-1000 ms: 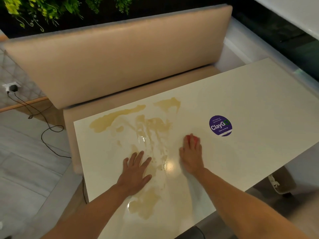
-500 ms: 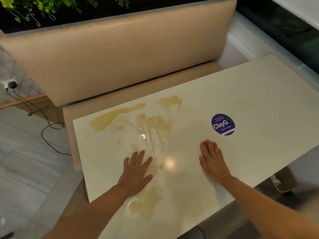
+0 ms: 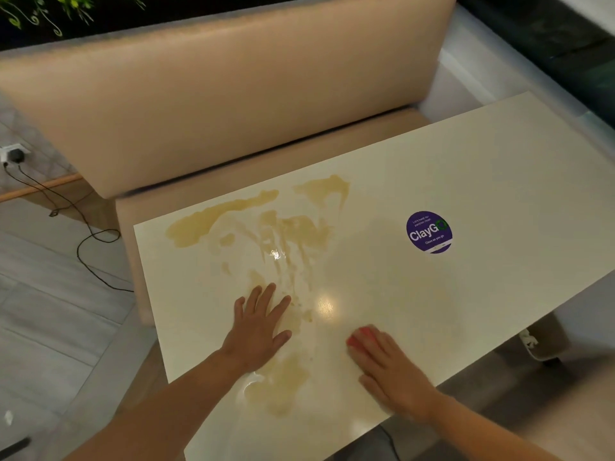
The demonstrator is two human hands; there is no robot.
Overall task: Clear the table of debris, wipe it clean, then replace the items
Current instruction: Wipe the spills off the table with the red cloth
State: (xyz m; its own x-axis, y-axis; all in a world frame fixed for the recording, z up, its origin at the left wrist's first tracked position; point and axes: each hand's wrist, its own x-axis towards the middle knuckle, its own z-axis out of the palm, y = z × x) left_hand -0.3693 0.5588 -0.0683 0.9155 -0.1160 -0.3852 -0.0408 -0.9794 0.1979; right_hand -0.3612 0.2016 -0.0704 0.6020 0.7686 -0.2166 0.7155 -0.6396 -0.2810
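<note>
Wiping is the step in hand: the right hand (image 3: 391,371) lies over a red cloth (image 3: 361,337) near the table (image 3: 499,168) front edge, fingers laid over it to press it flat. The left hand (image 3: 259,327) rests open, fingers spread, probably bracing. Tan spill (image 3: 283,227) streaks the left half, beyond both hands.

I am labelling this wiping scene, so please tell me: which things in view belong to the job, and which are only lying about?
Belong to the job:
- table
- brown spill
- red cloth, pressed under the right hand
- left hand, flat on the table

Only lying about:
- purple ClayGo sticker
- beige bench
- black cable on the floor
- plants
</note>
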